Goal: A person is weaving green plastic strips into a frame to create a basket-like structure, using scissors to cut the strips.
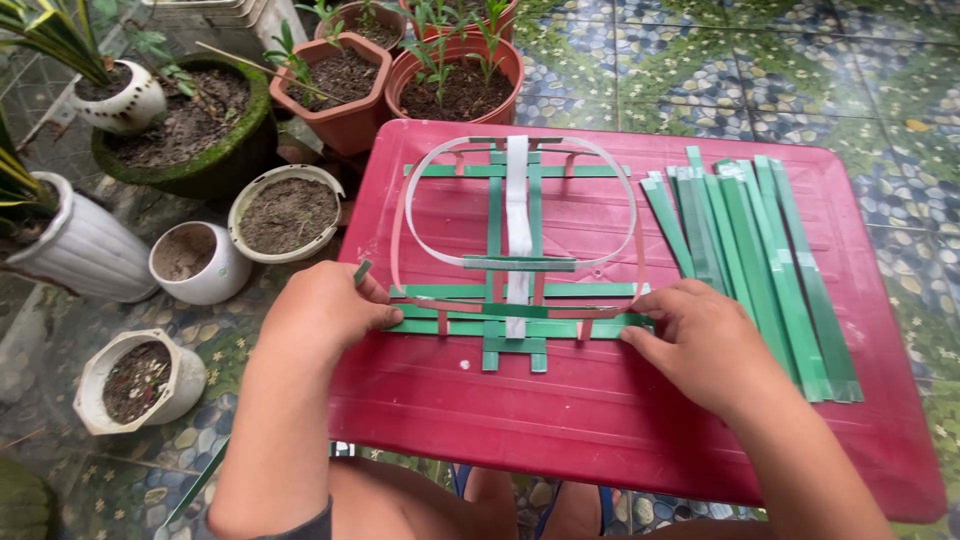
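**Head view: two hands press a green strip into a woven panel on a red table**

Head camera looks down past bare knees at the bottom edge of the frame to a red table (620,430). At lower centre, the left hand (325,315) pinches the left end of a horizontal green strip (520,326), a short tip poking up above its fingers, while the right hand (700,345) lies curled over the strip's right end, fingertips pressing it flat. That strip sits at the lower edge of a partly woven panel (515,250) of crossed green, pink and white bands in mid-frame, ringed by a pale loop (415,230). Judging by this, a fresh row is being seated; the next move seems to call for snugging it tight against the rows above. Spare green strips (760,250) lie fanned at centre right. Farther off, in the upper left, stand white and terracotta pots (285,210) of soil and seedlings on a pebble-patterned floor (700,70).
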